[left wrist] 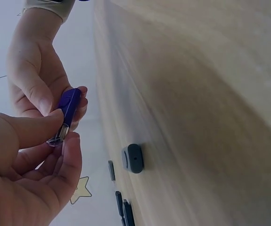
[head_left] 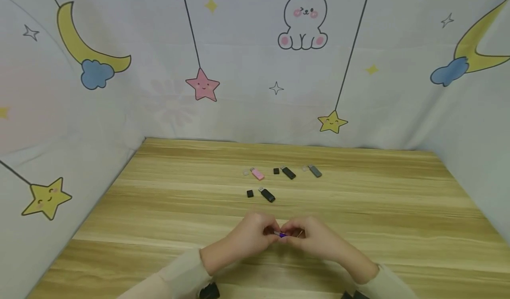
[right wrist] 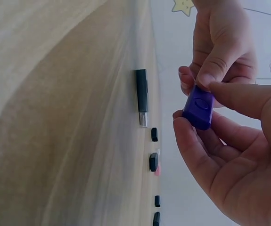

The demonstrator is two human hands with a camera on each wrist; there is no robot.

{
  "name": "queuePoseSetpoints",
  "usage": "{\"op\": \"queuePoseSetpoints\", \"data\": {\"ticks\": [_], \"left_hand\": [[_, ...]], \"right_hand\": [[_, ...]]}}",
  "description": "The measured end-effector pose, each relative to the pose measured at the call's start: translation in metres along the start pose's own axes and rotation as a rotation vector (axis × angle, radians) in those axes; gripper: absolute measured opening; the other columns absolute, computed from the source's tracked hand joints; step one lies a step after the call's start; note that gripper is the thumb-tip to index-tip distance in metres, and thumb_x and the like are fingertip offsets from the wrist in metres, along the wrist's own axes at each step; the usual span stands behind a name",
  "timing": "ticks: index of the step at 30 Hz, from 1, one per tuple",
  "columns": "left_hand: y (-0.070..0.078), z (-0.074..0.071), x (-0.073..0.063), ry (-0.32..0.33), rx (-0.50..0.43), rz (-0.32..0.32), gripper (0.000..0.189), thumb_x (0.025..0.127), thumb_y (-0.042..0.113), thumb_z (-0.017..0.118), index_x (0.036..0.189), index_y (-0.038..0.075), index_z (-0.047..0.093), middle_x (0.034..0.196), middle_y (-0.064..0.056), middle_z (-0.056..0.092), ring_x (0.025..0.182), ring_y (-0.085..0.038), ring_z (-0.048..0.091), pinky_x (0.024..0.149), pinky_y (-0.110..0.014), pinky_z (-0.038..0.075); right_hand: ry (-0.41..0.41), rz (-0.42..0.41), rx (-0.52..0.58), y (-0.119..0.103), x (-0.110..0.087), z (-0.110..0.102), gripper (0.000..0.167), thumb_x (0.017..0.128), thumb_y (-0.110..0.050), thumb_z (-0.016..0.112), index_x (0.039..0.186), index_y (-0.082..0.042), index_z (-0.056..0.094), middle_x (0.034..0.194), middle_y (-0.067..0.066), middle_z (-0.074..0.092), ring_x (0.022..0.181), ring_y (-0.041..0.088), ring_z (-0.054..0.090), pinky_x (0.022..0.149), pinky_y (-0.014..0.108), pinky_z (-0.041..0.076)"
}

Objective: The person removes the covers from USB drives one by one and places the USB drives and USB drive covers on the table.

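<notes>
Over the front half of the table, both hands meet at a purple USB flash drive (right wrist: 199,110). The right hand (head_left: 318,239) pinches its purple body between thumb and fingers. At the drive's metal plug end, the left hand (head_left: 251,235) pinches a small clear cap (left wrist: 57,140), seen in the left wrist view. The metal plug shows between the cap and the body; how far the cap covers it I cannot tell. Beyond the hands lies a black flash drive (head_left: 268,195) with its plug bare, and a black cap (head_left: 250,193) beside it.
Farther back on the wooden table (head_left: 179,219) lie a pink flash drive (head_left: 257,174), a black one (head_left: 288,172) and a grey one (head_left: 315,170), each with a loose cap on its left. A printed white cloth (head_left: 247,117) hangs behind the table and at its sides.
</notes>
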State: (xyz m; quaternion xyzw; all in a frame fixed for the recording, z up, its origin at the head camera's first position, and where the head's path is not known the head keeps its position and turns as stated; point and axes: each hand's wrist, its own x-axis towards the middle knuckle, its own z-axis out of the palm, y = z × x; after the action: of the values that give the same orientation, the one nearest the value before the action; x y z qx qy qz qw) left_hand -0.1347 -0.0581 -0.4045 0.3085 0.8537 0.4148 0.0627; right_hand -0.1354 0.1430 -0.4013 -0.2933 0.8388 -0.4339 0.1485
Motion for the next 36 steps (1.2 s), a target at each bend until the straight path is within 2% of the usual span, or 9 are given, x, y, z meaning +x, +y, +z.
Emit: {"op": "queuePoseSetpoints", "data": {"ticks": [8, 15, 20, 26, 36], "left_hand": [[0.000, 0.003, -0.006, -0.017, -0.046, -0.024, 0.006, 0.081, -0.001, 0.074, 0.086, -0.002, 0.072, 0.082, -0.008, 0.071, 0.069, 0.000, 0.059, 0.064, -0.014, 0.050], [-0.001, 0.005, -0.007, -0.021, -0.089, -0.054, 0.005, 0.082, -0.001, 0.073, 0.086, -0.004, 0.072, 0.082, -0.009, 0.071, 0.068, 0.002, 0.058, 0.062, -0.014, 0.050], [-0.001, 0.003, -0.009, -0.032, -0.095, -0.049, 0.004, 0.084, -0.001, 0.071, 0.087, -0.004, 0.072, 0.085, -0.009, 0.072, 0.070, 0.002, 0.057, 0.062, -0.015, 0.050], [-0.002, 0.004, -0.009, -0.036, -0.101, -0.047, 0.004, 0.086, -0.001, 0.068, 0.086, -0.003, 0.072, 0.084, -0.007, 0.071, 0.069, 0.002, 0.055, 0.061, -0.016, 0.049], [0.001, 0.004, -0.010, -0.045, -0.110, -0.029, 0.005, 0.086, -0.004, 0.067, 0.086, -0.003, 0.071, 0.083, -0.008, 0.070, 0.067, 0.002, 0.052, 0.060, -0.016, 0.048]], "right_hand": [[-0.010, 0.008, 0.062, 0.001, -0.002, 0.008, 0.021, 0.084, -0.016, 0.075, 0.098, -0.002, 0.072, 0.088, 0.001, 0.071, 0.076, 0.002, 0.061, 0.068, 0.021, 0.053], [0.018, -0.003, 0.047, 0.005, -0.003, 0.013, 0.020, 0.083, -0.016, 0.076, 0.097, -0.002, 0.073, 0.086, 0.000, 0.070, 0.075, 0.001, 0.059, 0.067, 0.021, 0.053], [0.048, -0.067, -0.007, 0.007, -0.004, 0.016, 0.018, 0.085, -0.018, 0.074, 0.096, -0.004, 0.075, 0.086, -0.003, 0.069, 0.076, -0.001, 0.056, 0.066, 0.021, 0.051], [0.069, -0.145, -0.019, 0.008, -0.005, 0.019, 0.015, 0.087, -0.015, 0.071, 0.096, -0.004, 0.076, 0.078, -0.007, 0.061, 0.069, -0.001, 0.049, 0.060, 0.020, 0.047], [0.077, -0.204, -0.005, 0.011, -0.007, 0.019, 0.013, 0.090, -0.012, 0.068, 0.097, -0.003, 0.075, 0.079, -0.004, 0.061, 0.070, -0.001, 0.049, 0.059, 0.020, 0.048]]}}
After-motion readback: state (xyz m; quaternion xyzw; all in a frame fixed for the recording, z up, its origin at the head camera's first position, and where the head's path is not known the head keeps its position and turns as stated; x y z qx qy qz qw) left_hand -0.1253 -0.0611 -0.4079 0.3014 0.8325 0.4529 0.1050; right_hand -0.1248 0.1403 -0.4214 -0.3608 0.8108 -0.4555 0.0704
